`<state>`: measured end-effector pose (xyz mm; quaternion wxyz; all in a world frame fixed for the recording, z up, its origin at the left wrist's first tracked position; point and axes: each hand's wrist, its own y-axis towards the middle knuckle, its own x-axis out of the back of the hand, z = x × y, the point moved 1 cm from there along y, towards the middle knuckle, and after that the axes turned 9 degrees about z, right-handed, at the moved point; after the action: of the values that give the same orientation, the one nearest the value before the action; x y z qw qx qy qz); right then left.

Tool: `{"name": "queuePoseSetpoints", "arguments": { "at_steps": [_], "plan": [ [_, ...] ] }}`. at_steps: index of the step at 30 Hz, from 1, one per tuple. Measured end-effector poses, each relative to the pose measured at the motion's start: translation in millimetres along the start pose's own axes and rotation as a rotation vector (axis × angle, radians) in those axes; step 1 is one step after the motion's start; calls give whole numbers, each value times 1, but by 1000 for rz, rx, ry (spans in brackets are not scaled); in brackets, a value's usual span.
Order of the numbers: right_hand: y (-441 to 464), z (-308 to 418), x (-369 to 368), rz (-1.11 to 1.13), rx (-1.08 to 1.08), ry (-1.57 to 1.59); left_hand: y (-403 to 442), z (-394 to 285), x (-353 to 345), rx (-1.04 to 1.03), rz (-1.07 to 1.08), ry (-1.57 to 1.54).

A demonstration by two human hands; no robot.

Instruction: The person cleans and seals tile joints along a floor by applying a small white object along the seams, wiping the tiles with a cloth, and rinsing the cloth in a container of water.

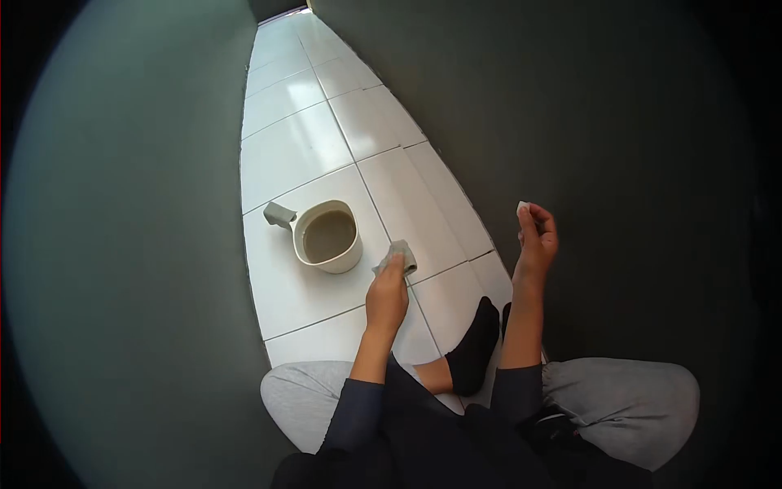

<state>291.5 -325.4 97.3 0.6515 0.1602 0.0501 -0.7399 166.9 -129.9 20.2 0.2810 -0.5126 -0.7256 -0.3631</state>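
Note:
A crumpled grey-green cloth [401,254] is gripped in my left hand [387,297], just above the white tiles and to the right of a cream dipper. This dipper [336,262] stands upright on the floor, holding murky brown-grey water [330,235]. On its handle side is a grey piece [279,215]; whether it is the handle or something draped over it, I cannot tell. My right hand [538,235] is raised in front of the dark wall at the right, its fingers pinching a small whitish piece [522,208] whose kind is not clear.
A narrow white-tiled floor [301,122] runs away between a grey-green wall [138,204] on the left and a dark wall [635,163] on the right. My legs in light grey trousers [627,399] are folded at the front, with a black-socked foot [474,350] between them.

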Motion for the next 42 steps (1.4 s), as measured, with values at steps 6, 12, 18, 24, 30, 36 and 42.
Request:
{"name": "queuePoseSetpoints", "arguments": {
  "at_steps": [6,12,18,24,30,36,42],
  "plan": [
    [7,-17,12,-7,2,18,-23,-15,-96,-351,645,115],
    [5,-36,11,-2,-41,37,-10,-30,-115,-434,518,197],
    [-4,-47,2,88,-86,-55,-14,-5,-138,-379,591,145],
    [-1,-38,2,75,-54,-137,-22,30,-99,-166,642,273],
    [-12,-32,-11,153,-48,-167,-42,73,-27,133,885,297],
    [-29,-26,-32,240,-51,-154,-72,138,33,371,957,343],
    [-57,-24,-60,379,-75,-100,-90,193,76,529,1035,264]
  ]
}}
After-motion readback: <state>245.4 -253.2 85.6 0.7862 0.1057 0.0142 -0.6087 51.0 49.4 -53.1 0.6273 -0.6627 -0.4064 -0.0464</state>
